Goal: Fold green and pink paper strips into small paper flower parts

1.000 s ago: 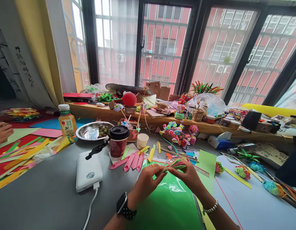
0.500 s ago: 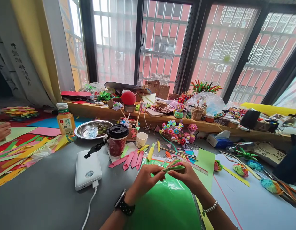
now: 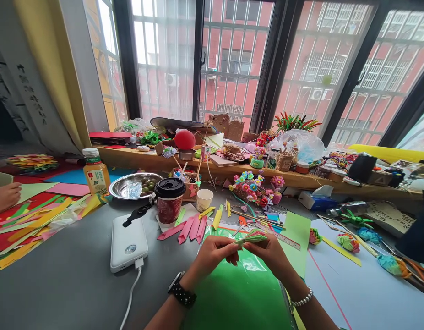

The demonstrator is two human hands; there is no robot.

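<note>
A bundle of folded green and pink paper (image 3: pixel 255 236) is held between both hands above a glossy green mat (image 3: pixel 239 295). My left hand (image 3: pixel 215 254), with a watch on its wrist, pinches the bundle's narrow left end. My right hand (image 3: pixel 267 252), with a beaded bracelet at the wrist, grips it from the right, thumb along its lower edge. Pink folded paper strips (image 3: pixel 189 229) and yellow folded pieces (image 3: pixel 217 217) lie just beyond the mat. Scissors (image 3: pixel 242 224) rest partly hidden behind the hands.
On the left stand a white power bank (image 3: pixel 129 243) with a cable, a lidded coffee cup (image 3: pixel 169 204), a metal plate (image 3: pixel 124 189) and a juice bottle (image 3: pixel 96 176). Paper flowers (image 3: pixel 348 242) lie right on white paper. Another person's hand (image 3: pixel 6 197) is at far left.
The view has shifted slightly. Both hands keep hold of the paper bundle, with small finger movements. At far left, the other person's hand has moved a little and a pale object shows above it.
</note>
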